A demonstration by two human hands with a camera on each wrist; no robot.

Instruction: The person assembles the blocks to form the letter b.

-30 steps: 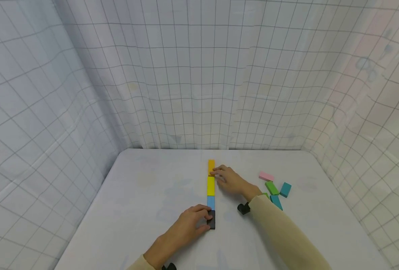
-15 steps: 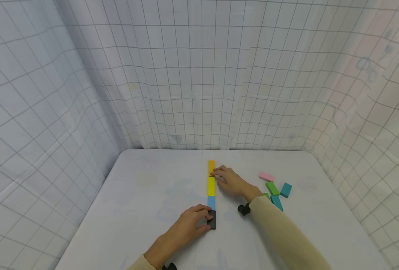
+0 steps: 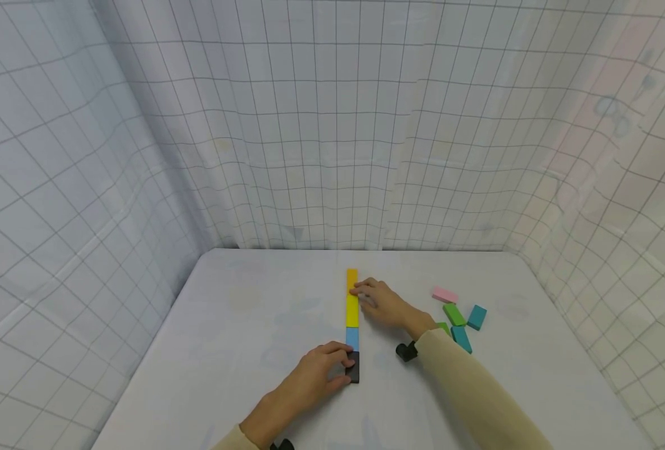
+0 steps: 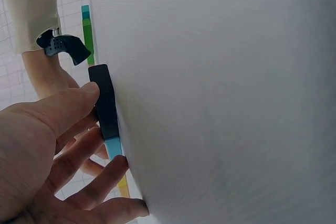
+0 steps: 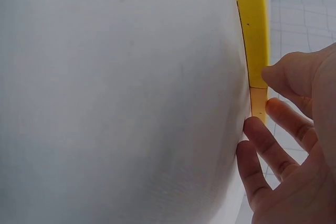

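A straight row of blocks runs away from me on the white table: a black block (image 3: 354, 367) nearest, then a light blue block (image 3: 352, 338), a yellow block (image 3: 352, 312) and an orange-yellow block (image 3: 352, 276) farthest. My left hand (image 3: 312, 375) rests on the black block from the left; in the left wrist view its thumb touches the top, with other fingertips beside the blue one. My right hand (image 3: 387, 305) reaches from the right, its fingers loosely bent. The right wrist view has its thumb on the yellow block and fingertips around the orange-yellow block (image 5: 258, 103).
Right of the row lie loose blocks: a pink block (image 3: 445, 295), a green block (image 3: 454, 314), a second green block (image 3: 444, 327) partly behind the right sleeve, and two teal blocks (image 3: 477, 317). Grid-patterned white curtains (image 3: 332, 156) enclose the table's back and sides.
My right hand and the farthest block have shifted very slightly toward me, against the yellow block. The left hand and the loose blocks look unchanged.
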